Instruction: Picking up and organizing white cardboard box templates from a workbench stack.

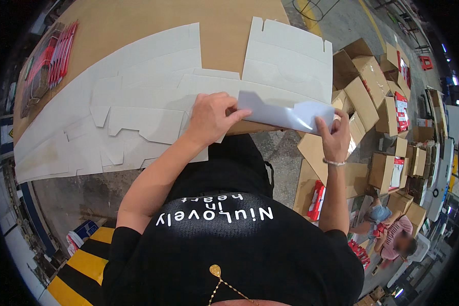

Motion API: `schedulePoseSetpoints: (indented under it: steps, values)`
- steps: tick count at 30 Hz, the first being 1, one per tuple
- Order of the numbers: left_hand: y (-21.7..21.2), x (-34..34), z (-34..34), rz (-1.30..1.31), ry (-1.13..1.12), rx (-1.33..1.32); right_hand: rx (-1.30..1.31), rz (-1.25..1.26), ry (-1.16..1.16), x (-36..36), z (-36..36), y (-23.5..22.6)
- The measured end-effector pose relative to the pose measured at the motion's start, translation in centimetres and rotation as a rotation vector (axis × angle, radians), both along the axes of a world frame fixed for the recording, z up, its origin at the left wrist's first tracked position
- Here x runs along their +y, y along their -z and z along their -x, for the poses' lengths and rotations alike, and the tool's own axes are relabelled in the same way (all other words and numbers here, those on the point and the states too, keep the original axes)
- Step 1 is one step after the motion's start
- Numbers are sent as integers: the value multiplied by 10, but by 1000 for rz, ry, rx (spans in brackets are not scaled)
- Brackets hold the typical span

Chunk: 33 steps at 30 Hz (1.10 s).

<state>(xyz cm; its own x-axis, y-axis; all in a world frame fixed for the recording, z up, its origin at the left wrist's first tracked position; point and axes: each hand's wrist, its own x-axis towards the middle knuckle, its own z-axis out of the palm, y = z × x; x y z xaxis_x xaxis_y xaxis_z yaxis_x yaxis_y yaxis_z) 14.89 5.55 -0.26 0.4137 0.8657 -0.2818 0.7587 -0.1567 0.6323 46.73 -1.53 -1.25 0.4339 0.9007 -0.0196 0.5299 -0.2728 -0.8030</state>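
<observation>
Desk (222,51): from my remote seat I see a broad brown top spreading away to the far side, its near edge just in front of the person.
Flat white sheets (148,76): they overlap across the left and middle of the desk, with notched and slotted edges.
Cartons (373,75): brown boxes, several with flaps up, crowd the floor on the right; I make out red things inside some of them.
Co-worker (394,235): a person in a striped pink top is on the near right, well apart from the hands I follow.
Striped panel (90,261): yellow and black bands, near left.
Slotted sheet (290,56): white, it lies at the desk's right end, beyond the hands.
Glossy strip (278,116): pale, with a cut-out in its far edge; I see it held over the desk's near edge, right of the middle.
Left hand (212,113): thumb and fingers are clamped on the strip's left end.
Right hand (335,136): fingers are clamped on the strip's right end, thumb on the near face.
Red packs (64,53): a row at the desk's far left.
Bracelet (334,162): thin, around the right wrist.
</observation>
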Motion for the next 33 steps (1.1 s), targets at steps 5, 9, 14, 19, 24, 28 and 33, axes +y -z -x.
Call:
schedulePoseSetpoints:
  steps: [5,9,14,19,24,28,33]
  values:
    - [39,-18,-23,-739,96,-129,-727,-438,-327,21,44,-4]
    - [14,-26,-20,-646,241,-122,-573,-488,-780,21,77,13]
    - [-3,-7,40,-403,529,5,-655,-499,-881,27,73,18]
    - [2,-4,12,-406,173,225,-761,-476,-871,26,82,7]
    - [15,-48,-10,-629,284,441,-565,-349,-854,-27,84,-2]
    - [13,-61,-35,-685,299,437,1370,289,11,-49,126,26]
    - [19,-55,-44,-776,288,151,602,-120,-12,-36,109,37]
